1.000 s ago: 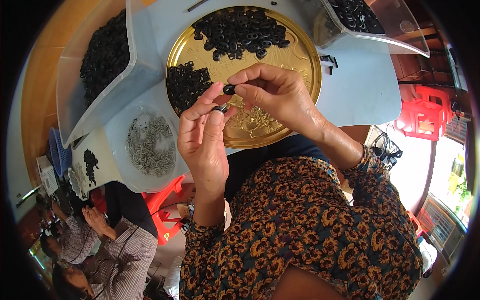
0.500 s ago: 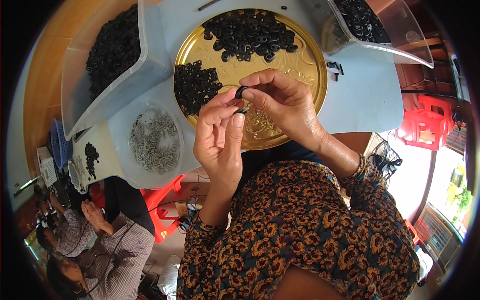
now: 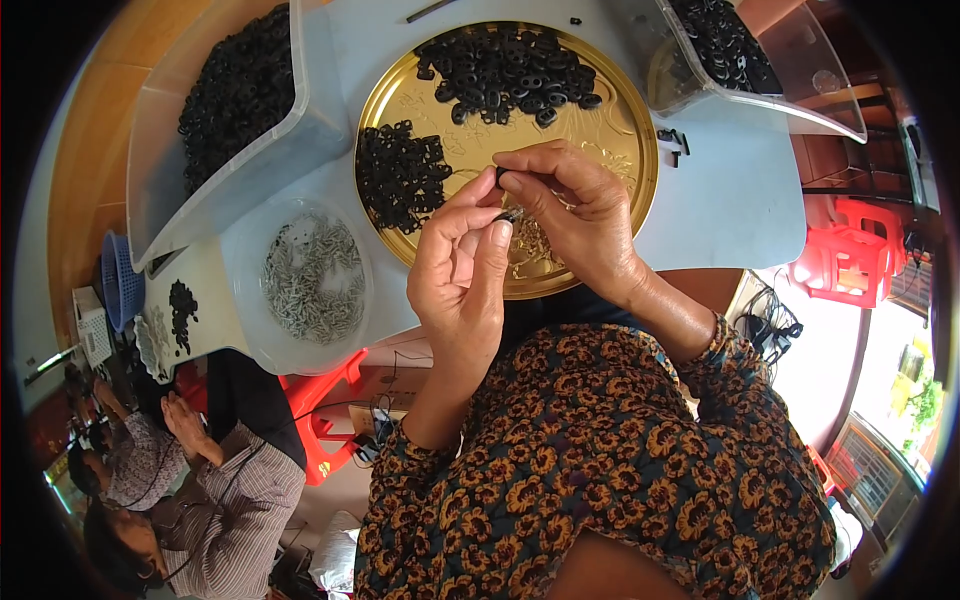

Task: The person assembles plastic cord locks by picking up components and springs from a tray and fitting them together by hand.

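Over a round gold tray (image 3: 640, 190), my two hands meet with the fingertips nearly touching. My right hand (image 3: 592, 222) pinches a small black oval plastic part (image 3: 501, 177) between thumb and forefinger, and the left fingertips come up against it. Between thumb and fingers, my left hand (image 3: 462, 285) grips another small black part (image 3: 507, 215), largely covered by the fingertips. On the tray lie a heap of black oval parts with holes (image 3: 510, 70), a heap of black squarish parts (image 3: 402, 175) and loose small gold-coloured metal pieces (image 3: 535, 245), partly behind my hands.
Clear plastic bins of black parts stand at left (image 3: 300, 110) and right (image 3: 690, 100). A round clear tub (image 3: 365, 290) holds many small silvery pieces. Black scraps (image 3: 675, 140) lie right of the tray. Red stools (image 3: 850, 255) stand at right; a seated person (image 3: 240, 500) is at lower left.
Both hands have shifted slightly right, and the black oval part has turned in the right fingers. The tray, bins and tub sit a little further right in view.
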`<action>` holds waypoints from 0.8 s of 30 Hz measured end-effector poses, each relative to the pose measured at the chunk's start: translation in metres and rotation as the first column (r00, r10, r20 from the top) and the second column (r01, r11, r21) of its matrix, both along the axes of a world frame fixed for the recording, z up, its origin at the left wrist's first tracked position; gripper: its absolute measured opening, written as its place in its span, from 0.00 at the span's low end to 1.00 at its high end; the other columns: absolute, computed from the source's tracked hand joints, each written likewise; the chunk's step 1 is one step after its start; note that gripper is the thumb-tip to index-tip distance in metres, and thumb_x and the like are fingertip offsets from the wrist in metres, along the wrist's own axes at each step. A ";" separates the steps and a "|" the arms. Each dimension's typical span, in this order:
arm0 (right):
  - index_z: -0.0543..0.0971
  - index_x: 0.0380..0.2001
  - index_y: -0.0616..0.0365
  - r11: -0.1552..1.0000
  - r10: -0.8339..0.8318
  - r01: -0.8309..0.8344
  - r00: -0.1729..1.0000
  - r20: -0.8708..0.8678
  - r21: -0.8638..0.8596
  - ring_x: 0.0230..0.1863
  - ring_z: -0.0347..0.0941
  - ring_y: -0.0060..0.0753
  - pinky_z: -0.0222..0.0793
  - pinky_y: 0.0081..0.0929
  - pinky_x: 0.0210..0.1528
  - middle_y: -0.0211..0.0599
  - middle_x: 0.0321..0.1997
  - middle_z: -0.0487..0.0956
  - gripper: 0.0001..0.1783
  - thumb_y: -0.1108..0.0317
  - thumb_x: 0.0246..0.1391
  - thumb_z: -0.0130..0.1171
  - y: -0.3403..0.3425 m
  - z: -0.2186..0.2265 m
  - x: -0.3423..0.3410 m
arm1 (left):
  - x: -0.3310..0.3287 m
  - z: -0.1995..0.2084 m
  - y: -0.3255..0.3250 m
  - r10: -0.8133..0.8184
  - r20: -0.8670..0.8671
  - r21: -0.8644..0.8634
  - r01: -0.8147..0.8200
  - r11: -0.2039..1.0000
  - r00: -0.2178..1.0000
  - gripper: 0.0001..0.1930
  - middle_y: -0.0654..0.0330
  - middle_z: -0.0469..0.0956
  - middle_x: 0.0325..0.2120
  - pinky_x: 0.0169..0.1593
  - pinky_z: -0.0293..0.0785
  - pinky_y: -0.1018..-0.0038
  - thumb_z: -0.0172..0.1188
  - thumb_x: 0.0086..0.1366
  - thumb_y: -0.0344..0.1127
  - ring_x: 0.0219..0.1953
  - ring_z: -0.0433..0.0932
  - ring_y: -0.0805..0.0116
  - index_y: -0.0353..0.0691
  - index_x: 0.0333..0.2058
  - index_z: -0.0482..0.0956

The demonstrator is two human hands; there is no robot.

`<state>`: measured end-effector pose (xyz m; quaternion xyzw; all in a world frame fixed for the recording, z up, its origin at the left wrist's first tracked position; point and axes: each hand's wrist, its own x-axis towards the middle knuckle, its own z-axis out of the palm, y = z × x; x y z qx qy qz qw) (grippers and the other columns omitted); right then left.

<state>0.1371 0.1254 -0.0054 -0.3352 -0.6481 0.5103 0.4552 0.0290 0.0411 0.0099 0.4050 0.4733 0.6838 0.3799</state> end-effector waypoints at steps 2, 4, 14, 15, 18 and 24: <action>0.79 0.42 0.61 0.998 0.049 -0.049 0.999 0.013 0.041 0.40 0.78 0.22 0.75 0.20 0.41 0.33 0.40 0.80 0.10 0.76 0.55 0.60 0.001 0.004 0.001 | -0.001 0.002 -0.002 0.012 0.037 -0.010 -0.011 1.000 0.999 0.07 0.43 0.68 0.55 0.59 0.67 0.70 0.53 0.66 0.21 0.54 0.71 0.63 0.31 0.42 0.70; 0.78 0.43 0.62 0.992 0.076 -0.079 0.997 -0.034 -0.098 0.40 0.77 0.22 0.75 0.20 0.41 0.33 0.39 0.79 0.11 0.76 0.56 0.59 -0.002 0.012 0.003 | -0.005 0.001 -0.001 0.019 0.080 -0.022 -0.017 1.000 0.997 0.07 0.43 0.69 0.55 0.59 0.68 0.70 0.53 0.66 0.22 0.53 0.72 0.63 0.31 0.43 0.70; 0.74 0.45 0.64 0.791 0.143 -0.334 0.915 -0.376 -0.513 0.33 0.73 0.20 0.71 0.18 0.39 0.31 0.37 0.75 0.12 0.73 0.58 0.57 0.007 0.017 0.018 | -0.015 0.002 0.005 -0.053 0.456 -0.073 0.096 0.993 0.889 0.07 0.55 0.78 0.37 0.46 0.77 0.67 0.54 0.66 0.26 0.40 0.79 0.67 0.33 0.42 0.72; 0.74 0.45 0.64 0.789 0.167 -0.348 0.914 -0.369 -0.506 0.33 0.73 0.20 0.70 0.18 0.38 0.31 0.37 0.76 0.12 0.73 0.58 0.57 0.007 0.018 0.019 | -0.015 0.003 0.006 -0.049 0.448 -0.080 0.095 0.992 0.893 0.07 0.56 0.77 0.36 0.45 0.77 0.69 0.55 0.66 0.26 0.38 0.79 0.67 0.33 0.41 0.72; 0.75 0.45 0.63 0.802 0.185 -0.354 0.913 -0.365 -0.480 0.33 0.73 0.20 0.70 0.18 0.38 0.30 0.36 0.76 0.12 0.72 0.59 0.56 0.005 0.019 0.020 | -0.013 0.004 0.006 -0.042 0.410 -0.098 0.090 0.991 0.911 0.06 0.57 0.77 0.33 0.42 0.76 0.72 0.56 0.65 0.26 0.35 0.78 0.69 0.33 0.41 0.72; 0.75 0.46 0.64 0.843 0.219 -0.333 0.930 -0.295 -0.422 0.33 0.72 0.16 0.70 0.18 0.39 0.29 0.37 0.76 0.13 0.71 0.59 0.55 0.003 0.020 0.019 | -0.009 0.005 0.007 -0.009 0.341 -0.152 0.065 0.986 0.940 0.06 0.59 0.76 0.30 0.37 0.74 0.76 0.57 0.65 0.26 0.31 0.76 0.72 0.33 0.39 0.72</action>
